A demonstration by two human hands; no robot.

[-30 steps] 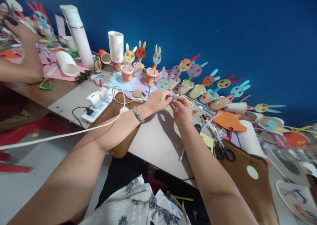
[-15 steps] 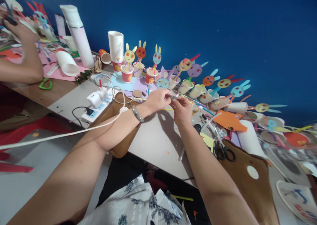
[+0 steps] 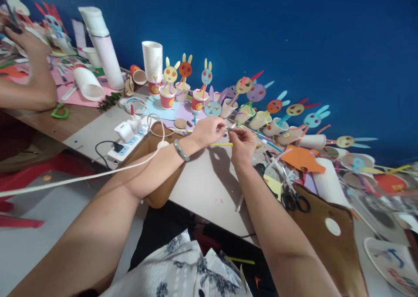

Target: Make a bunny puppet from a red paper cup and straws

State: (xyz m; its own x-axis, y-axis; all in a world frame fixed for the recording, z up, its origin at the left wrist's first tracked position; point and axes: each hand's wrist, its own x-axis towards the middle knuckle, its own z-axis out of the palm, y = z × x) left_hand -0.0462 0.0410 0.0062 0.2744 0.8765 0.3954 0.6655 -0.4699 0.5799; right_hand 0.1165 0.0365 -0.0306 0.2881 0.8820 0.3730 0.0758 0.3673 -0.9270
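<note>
Pale bench (image 3: 205,183) in the foreground; paper-rabbit cups (image 3: 260,119) line its far side, before a blue wall (image 3: 277,35). Fingers of the left hand (image 3: 209,132) and right hand (image 3: 242,145) are narrowly pinched on a small piece (image 3: 227,129) between them, above the bench. The piece appears thin; its detail is indistinct.

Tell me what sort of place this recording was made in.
Probably a craft room or classroom: paper rabbits stand in cups along the wall, with scissors and cut orange paper on the table.
</note>
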